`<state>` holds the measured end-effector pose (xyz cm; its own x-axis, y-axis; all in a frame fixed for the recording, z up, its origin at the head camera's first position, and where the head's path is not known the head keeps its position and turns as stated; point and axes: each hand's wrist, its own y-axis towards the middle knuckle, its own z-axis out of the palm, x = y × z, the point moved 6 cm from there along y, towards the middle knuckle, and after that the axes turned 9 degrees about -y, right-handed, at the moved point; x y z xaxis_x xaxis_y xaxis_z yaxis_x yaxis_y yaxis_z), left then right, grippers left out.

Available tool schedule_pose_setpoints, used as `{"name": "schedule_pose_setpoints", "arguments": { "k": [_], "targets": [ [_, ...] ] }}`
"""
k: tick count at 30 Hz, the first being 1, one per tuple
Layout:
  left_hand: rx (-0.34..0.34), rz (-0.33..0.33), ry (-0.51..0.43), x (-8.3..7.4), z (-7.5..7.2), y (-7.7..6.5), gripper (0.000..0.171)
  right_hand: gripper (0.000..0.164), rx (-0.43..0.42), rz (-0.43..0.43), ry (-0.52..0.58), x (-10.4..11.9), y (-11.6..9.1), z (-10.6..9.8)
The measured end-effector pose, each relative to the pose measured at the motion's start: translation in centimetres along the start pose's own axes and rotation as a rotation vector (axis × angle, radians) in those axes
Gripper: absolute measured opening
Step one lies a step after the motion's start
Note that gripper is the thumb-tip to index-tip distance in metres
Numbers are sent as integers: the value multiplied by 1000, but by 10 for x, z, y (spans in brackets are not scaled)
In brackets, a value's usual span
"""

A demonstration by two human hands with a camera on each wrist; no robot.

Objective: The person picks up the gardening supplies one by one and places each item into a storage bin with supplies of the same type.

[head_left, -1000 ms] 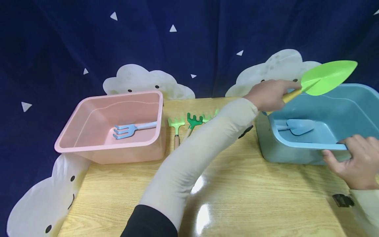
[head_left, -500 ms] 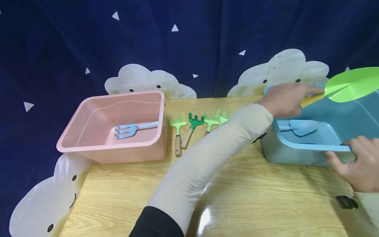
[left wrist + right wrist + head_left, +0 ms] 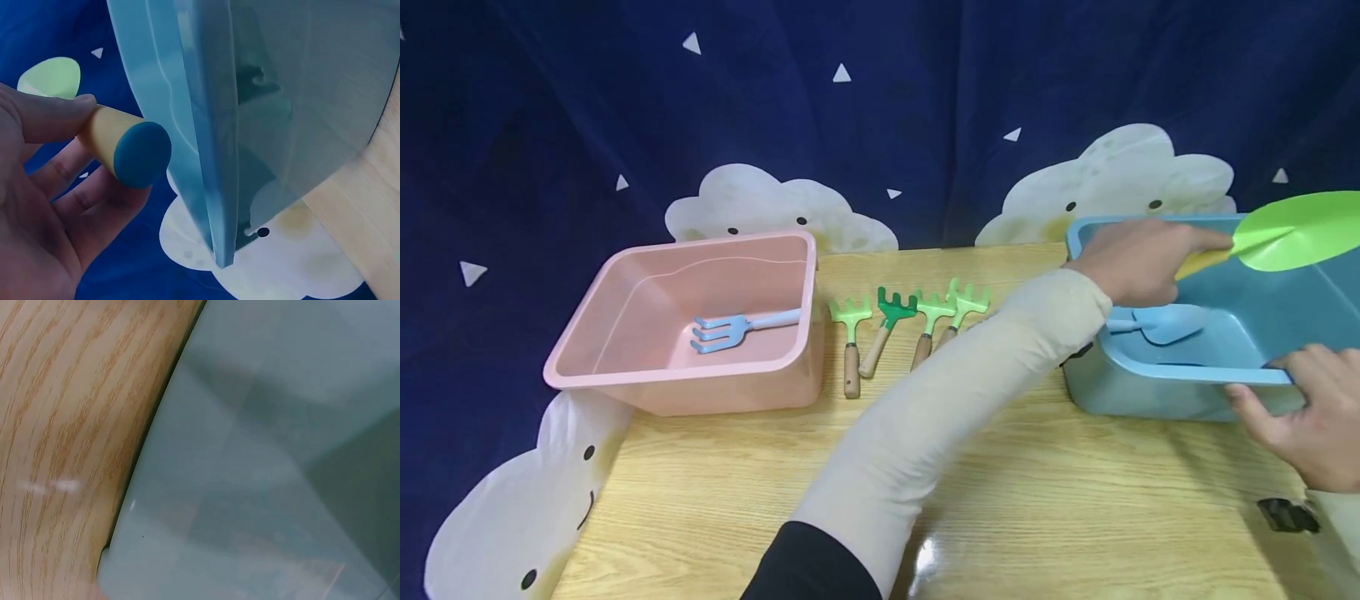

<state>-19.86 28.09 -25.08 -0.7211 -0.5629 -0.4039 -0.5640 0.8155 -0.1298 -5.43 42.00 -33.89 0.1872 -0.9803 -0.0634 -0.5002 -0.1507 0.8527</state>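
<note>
Left fingers [image 3: 109,209] pinch the trowel [image 3: 1296,235]; right fingers [image 3: 1311,367] (seemingly curled) grip the blue tub [image 3: 1150,394].

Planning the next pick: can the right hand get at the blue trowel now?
Probably yes, if it lets go: the right hand grips the rim of the blue tub, and the blue trowel lies inside, its blade uncovered. The left hand, holding the green trowel nearby, might crowd it.

Blue bin [image 3: 1150,396] free beside blue trowel [image 3: 1172,324]
</note>
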Motion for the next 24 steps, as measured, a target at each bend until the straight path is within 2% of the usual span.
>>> {"name": "schedule_pose_setpoints", "arguments": {
  "k": [8, 12, 14, 19, 24],
  "targets": [
    [33, -53, 19, 7, 10, 12, 63, 89, 63, 21, -65, 2, 0, -1],
    [54, -90, 14, 15, 13, 16, 63, 89, 14, 71, -58, 6, 6, 0],
    [61, -105, 15, 17, 13, 17, 63, 89, -45, 103, -36, 9, 9, 0],
    [75, -109, 23, 13, 19, 17, 64, 90, -132, 132, -16, 12, 13, -4],
    [105, -108, 35, 7, 29, 17, 61, 87, -133, 128, -10, 9, 9, -9]
  ]
}}
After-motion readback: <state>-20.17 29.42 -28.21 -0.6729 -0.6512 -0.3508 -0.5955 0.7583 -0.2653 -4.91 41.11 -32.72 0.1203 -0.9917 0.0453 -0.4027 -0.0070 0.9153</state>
